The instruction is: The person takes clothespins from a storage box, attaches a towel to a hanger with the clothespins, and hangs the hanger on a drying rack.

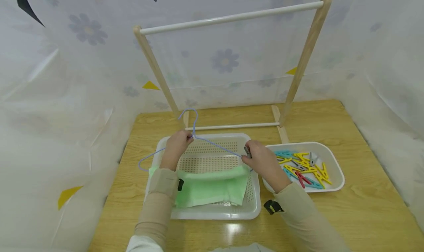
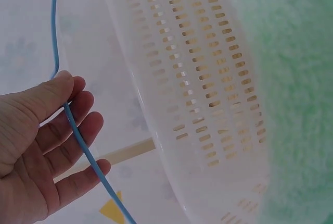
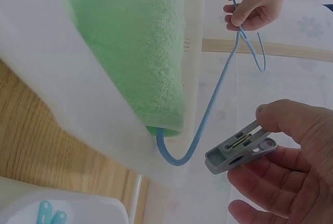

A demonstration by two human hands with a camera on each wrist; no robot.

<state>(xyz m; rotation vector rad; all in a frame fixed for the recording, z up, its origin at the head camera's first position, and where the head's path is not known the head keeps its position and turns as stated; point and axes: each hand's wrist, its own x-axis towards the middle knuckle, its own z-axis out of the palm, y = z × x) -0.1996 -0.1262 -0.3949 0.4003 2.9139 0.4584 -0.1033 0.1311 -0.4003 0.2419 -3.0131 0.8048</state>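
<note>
A blue wire hanger [image 1: 216,145] is held up over the white basket [image 1: 246,138], its hook pointing away from the person. My left hand [image 1: 177,145] pinches it near the neck; in the left wrist view the thumb and fingers [image 2: 78,122] lie along the wire. A green towel [image 1: 212,189] hangs folded over the hanger's bottom bar, as the right wrist view shows at the hanger's corner. My right hand [image 1: 263,162] pinches a grey clothespin [image 3: 240,148] between thumb and fingers, close beside that corner. The clothespin's nose points toward the hanger, apart from the towel.
To the right, a white tray [image 1: 341,178] holds several yellow, blue, grey and red clothespins [image 1: 301,178]. Behind the basket stands a wooden rack with a white top rod [image 1: 232,19] and a lower rod [image 1: 232,126]. Patterned sheeting surrounds the wooden table [image 1: 364,204].
</note>
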